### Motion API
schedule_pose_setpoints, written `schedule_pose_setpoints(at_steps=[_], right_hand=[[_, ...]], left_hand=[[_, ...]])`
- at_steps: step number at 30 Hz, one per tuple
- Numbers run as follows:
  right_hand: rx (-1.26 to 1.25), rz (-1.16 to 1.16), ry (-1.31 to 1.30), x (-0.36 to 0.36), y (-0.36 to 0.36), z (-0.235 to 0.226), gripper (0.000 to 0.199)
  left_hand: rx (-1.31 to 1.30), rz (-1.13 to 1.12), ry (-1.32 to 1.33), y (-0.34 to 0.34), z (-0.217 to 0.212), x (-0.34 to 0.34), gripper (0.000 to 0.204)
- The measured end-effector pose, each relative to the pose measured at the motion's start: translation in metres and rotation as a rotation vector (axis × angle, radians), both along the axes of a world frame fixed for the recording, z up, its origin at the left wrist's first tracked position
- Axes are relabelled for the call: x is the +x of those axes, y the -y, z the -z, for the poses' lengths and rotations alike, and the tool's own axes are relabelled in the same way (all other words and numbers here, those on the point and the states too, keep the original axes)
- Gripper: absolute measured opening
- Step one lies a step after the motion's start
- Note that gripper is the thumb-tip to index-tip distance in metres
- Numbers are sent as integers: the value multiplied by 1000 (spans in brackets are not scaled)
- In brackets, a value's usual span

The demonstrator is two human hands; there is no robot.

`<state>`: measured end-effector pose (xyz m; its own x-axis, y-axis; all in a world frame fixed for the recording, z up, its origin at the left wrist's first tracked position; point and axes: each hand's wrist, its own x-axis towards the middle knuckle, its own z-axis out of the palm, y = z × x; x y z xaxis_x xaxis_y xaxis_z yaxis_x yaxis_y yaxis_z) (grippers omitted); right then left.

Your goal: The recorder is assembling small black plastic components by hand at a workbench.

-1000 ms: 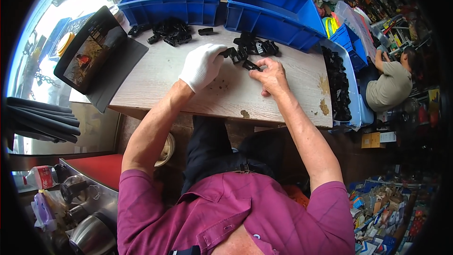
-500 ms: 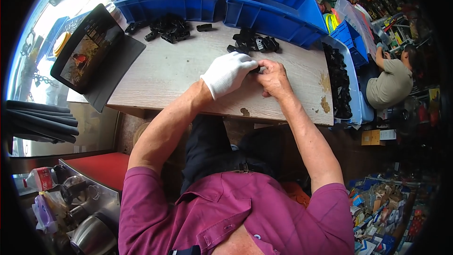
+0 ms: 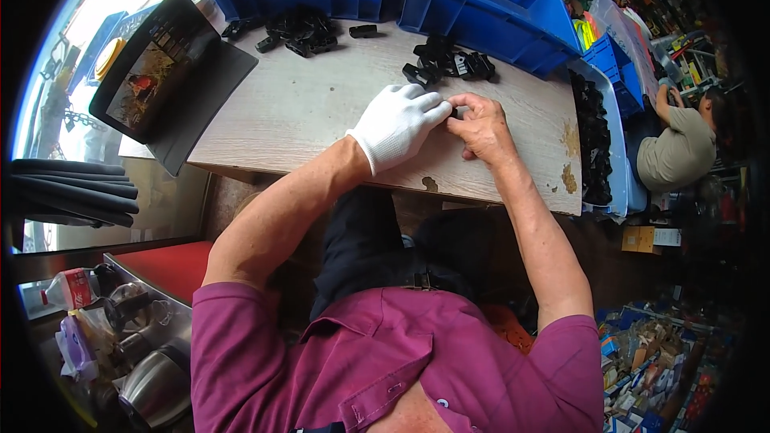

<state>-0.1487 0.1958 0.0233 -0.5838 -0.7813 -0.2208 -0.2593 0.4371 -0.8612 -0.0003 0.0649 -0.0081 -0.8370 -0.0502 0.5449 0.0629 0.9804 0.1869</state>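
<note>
My left hand (image 3: 397, 124), in a white glove, and my bare right hand (image 3: 480, 124) meet fingertip to fingertip over the wooden table (image 3: 313, 112). Between them they pinch a small black plastic part (image 3: 455, 111), mostly hidden by the fingers. Just beyond the hands lies a pile of similar black parts (image 3: 449, 64). A second pile of black parts (image 3: 301, 30) lies farther left, near the bins.
Two blue bins (image 3: 481, 4) stand along the table's far edge. A tablet in a black folding case (image 3: 160, 72) leans at the left. A tray of black parts (image 3: 595, 140) runs along the right edge. Another person (image 3: 682, 148) sits beyond it.
Both hands have drawn back from the pile of black parts toward me, staying together with the small part held between the fingertips.
</note>
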Motion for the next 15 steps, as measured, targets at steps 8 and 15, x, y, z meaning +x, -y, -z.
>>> schedule_pose_setpoints(at_steps=[8, 15], right_hand=[[-25, 15, 24, 2, -6, 0, 25], [-111, 155, 233, -14, -27, -7, 39]], left_hand=[[145, -76, -88, -2, -8, 3, 34], [-94, -653, 24, 101, -13, -11, 27]])
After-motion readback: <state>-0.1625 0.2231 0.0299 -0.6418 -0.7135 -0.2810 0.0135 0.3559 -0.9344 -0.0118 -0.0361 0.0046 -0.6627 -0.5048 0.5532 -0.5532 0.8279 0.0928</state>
